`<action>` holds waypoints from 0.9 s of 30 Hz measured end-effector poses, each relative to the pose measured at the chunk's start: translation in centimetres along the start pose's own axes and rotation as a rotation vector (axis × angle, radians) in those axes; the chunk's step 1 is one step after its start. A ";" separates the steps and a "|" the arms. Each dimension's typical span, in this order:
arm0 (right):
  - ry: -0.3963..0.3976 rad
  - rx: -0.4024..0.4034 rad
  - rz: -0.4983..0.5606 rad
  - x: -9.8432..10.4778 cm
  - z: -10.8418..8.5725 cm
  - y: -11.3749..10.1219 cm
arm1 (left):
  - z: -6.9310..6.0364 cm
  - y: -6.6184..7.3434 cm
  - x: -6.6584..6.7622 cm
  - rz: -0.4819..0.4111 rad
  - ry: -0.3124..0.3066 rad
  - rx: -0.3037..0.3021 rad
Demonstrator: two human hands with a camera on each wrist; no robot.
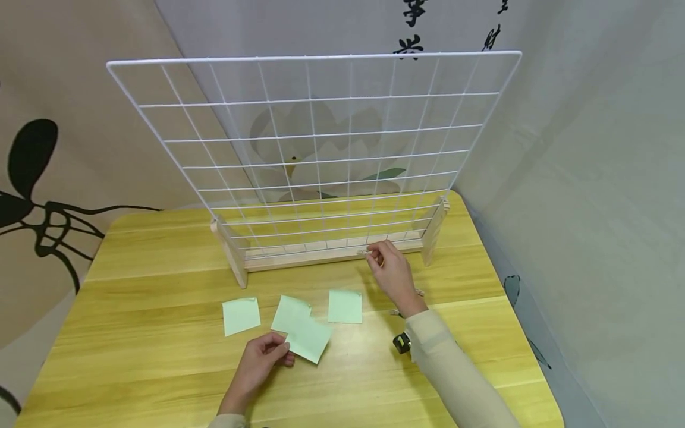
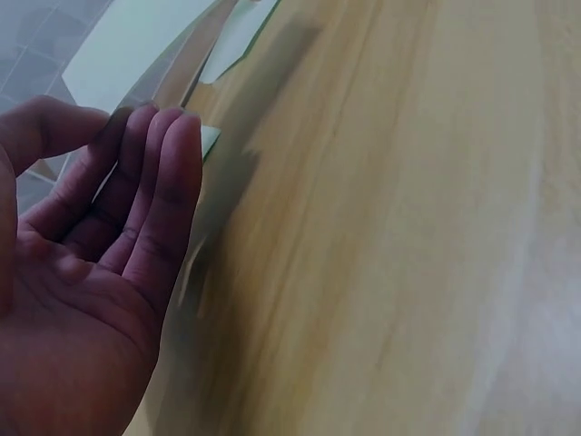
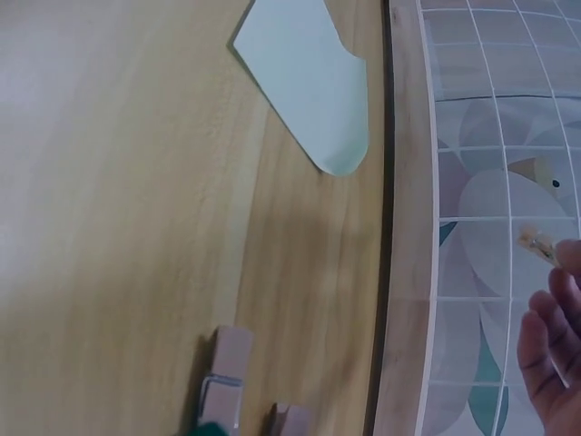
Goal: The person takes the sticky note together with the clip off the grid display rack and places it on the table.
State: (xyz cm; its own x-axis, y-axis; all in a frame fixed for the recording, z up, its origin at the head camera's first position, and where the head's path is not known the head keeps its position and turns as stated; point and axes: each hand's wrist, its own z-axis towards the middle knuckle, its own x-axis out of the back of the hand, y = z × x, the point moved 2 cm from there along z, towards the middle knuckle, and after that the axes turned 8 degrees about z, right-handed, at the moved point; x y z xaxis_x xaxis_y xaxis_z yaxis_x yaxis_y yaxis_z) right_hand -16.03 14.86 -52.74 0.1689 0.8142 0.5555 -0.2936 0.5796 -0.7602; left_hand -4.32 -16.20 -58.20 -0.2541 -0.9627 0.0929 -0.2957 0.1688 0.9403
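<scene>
My left hand (image 1: pixel 259 359) pinches the edge of a pale green sticky note (image 1: pixel 310 340) between thumb and fingers, tilted above the table. It overlaps another green note (image 1: pixel 289 310) in the head view. My right hand (image 1: pixel 395 276) pinches a small wooden clothespin (image 3: pixel 537 243) by one end, in front of the lower part of a white wire grid (image 1: pixel 306 57). The grid stands in a wooden base (image 1: pixel 321 257). Two more green notes lie on the table, one to the left (image 1: pixel 241 316) and one to the right (image 1: pixel 345 307).
Wooden clothespins (image 3: pixel 224 381) lie on the table below my right wrist, partly hidden by the arm in the head view. Beside the right sleeve is a small black object (image 1: pixel 401 343) with a yellow-green mark. Patterned curtains (image 1: pixel 578 148) surround the yellow wooden table (image 1: pixel 160 309).
</scene>
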 end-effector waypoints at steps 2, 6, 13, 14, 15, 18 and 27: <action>0.001 0.001 0.000 0.0 0.1 0.0 | -0.1 -0.1 0.2 0.015 -0.015 0.001; -0.001 -0.004 -0.003 0.1 0.3 0.1 | -0.2 -0.1 0.4 0.022 -0.038 -0.011; -0.012 -0.020 -0.016 0.0 0.4 0.2 | -0.2 0.0 0.6 0.018 -0.076 0.008; -0.013 -0.024 -0.017 0.0 0.3 0.3 | -0.3 0.0 0.6 0.017 -0.090 0.011; -0.013 -0.028 -0.020 0.0 0.1 0.4 | -0.3 0.0 0.6 0.018 -0.106 0.011; -0.007 -0.031 -0.026 -0.1 -0.3 0.6 | -0.5 -0.1 0.7 0.014 -0.147 0.012; -0.008 -0.039 -0.034 -0.3 -0.8 1.4 | -0.4 0.0 1.1 0.042 -0.226 0.006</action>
State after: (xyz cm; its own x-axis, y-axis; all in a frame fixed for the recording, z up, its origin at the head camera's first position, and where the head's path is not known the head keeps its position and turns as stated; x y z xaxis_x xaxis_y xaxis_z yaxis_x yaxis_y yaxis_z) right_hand -15.75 15.50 -54.25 0.1705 0.7935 0.5842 -0.2503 0.6083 -0.7532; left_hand -4.22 -17.32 -58.01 -0.4661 -0.8829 0.0558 -0.2857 0.2099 0.9350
